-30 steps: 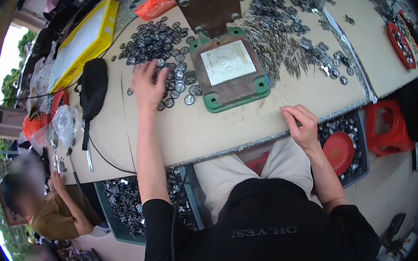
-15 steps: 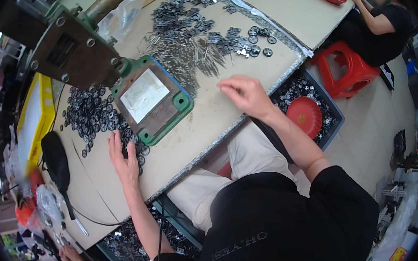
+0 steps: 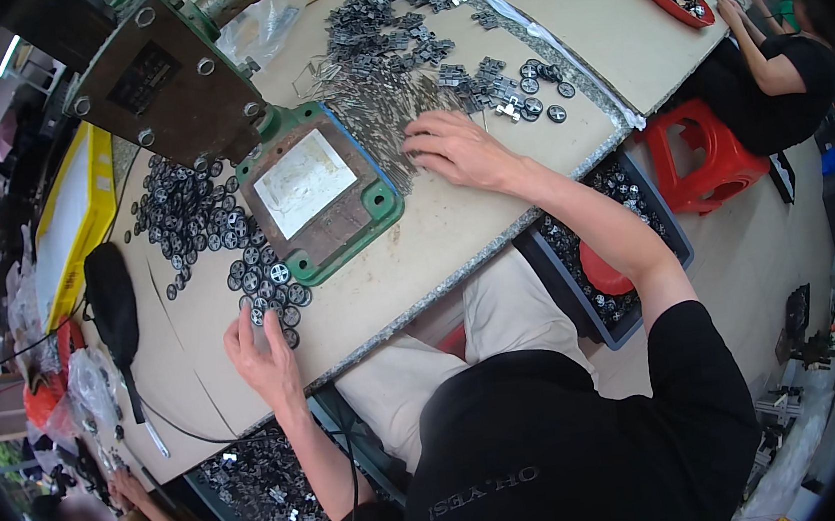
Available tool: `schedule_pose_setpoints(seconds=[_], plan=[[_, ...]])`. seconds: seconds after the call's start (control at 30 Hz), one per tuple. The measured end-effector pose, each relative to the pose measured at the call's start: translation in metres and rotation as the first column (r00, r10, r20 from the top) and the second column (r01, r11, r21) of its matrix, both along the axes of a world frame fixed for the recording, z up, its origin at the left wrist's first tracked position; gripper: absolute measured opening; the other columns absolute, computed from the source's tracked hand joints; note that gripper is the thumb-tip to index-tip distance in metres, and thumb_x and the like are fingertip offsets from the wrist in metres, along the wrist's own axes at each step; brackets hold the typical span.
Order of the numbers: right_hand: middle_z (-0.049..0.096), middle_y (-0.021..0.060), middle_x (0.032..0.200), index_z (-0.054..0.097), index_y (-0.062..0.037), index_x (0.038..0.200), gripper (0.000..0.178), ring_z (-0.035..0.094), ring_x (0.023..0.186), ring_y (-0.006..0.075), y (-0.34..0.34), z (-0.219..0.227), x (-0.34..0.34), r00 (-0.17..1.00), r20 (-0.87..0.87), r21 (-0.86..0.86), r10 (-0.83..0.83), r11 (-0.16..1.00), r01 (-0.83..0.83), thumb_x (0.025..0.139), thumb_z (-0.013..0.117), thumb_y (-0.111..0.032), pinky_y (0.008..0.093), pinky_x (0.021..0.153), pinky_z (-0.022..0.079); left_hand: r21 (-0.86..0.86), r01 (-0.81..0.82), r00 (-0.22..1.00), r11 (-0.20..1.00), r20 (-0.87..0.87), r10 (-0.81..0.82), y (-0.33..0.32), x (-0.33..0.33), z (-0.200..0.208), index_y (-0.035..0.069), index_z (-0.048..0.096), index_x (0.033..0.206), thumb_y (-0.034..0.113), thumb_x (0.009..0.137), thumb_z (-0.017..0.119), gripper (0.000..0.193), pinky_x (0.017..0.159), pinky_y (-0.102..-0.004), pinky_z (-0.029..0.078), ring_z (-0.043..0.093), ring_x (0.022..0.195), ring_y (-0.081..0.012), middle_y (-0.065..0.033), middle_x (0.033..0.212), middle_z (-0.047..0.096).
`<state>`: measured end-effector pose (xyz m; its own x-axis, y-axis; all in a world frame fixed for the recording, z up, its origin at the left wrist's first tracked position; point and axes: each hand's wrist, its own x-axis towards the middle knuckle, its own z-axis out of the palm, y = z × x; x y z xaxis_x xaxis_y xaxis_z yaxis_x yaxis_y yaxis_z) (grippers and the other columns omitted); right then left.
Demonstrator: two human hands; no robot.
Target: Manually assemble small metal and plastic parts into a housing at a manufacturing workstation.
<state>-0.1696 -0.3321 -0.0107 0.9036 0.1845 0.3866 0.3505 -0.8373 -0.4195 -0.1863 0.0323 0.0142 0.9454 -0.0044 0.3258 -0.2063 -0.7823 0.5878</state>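
To the right of the press (image 3: 223, 123), along the side of its green base, a heap of thin metal pins (image 3: 367, 105) lies spread on the table (image 3: 415, 236), and the right hand (image 3: 473, 158) is at the heap's near edge, well closer than the other hand. From its fingertips the pins stretch away from the person and toward the press; many seem to lie lengthwise along the base's side, others crossing them. Its fingers are bent and a little spread, tips down among the pins; whether they have hold of one, I cannot tell. At the press's near left corner the left hand (image 3: 269, 367) has thumb and fingers parted, with small black wheels (image 3: 258, 291) right at the tips and no firm hold to be seen. Beyond the pins, right of the press, lie flat grey clips (image 3: 376, 33).
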Motion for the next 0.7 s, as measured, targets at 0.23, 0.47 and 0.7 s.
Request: schedule_pose_setpoints(seconds=[0.23, 0.47, 0.7], plan=[[0.060, 0.0068, 0.100, 0.065, -0.0074, 0.092, 0.018, 0.051, 0.102, 0.0236, -0.005, 0.004, -0.032, 0.990, 0.135, 0.046, 0.034, 0.998, -0.041, 0.079, 0.059, -0.019, 0.0354, 0.088, 0.037, -0.142, 0.054, 0.988, 0.988, -0.135, -0.073, 0.011, -0.020, -0.007, 0.002, 0.061, 0.107, 0.015, 0.081, 0.064, 0.030, 0.059, -0.0223, 0.041, 0.050, 0.076, -0.0118, -0.0071, 0.093, 0.055], [0.059, 0.0111, 0.102, 0.064, -0.0066, 0.094, 0.024, 0.052, 0.101, 0.0282, -0.042, 0.032, 0.026, 0.949, 0.215, -0.010, -0.229, 0.971, 0.237, 0.078, 0.061, -0.023, 0.0385, 0.086, 0.041, -0.187, 0.053, 0.998, 0.981, 0.052, -0.044, 0.011, -0.017, -0.026, 0.002, 0.064, 0.102, 0.007, 0.083, 0.060, 0.020, 0.057, -0.0233, 0.041, 0.051, 0.075, -0.0133, -0.0074, 0.091, 0.057], [0.058, 0.0125, 0.105, 0.063, -0.0091, 0.100, 0.039, 0.050, 0.103, 0.0318, -0.089, 0.036, 0.150, 0.953, 0.270, -0.177, -0.133, 0.967, 0.185, 0.078, 0.059, -0.041, 0.0408, 0.088, 0.040, -0.125, 0.007, 0.996, 0.992, 0.087, 0.004, 0.007, -0.020, -0.024, 0.002, 0.065, 0.097, 0.004, 0.082, 0.059, 0.016, 0.058, -0.0251, 0.041, 0.051, 0.077, -0.0170, -0.0085, 0.087, 0.058]])
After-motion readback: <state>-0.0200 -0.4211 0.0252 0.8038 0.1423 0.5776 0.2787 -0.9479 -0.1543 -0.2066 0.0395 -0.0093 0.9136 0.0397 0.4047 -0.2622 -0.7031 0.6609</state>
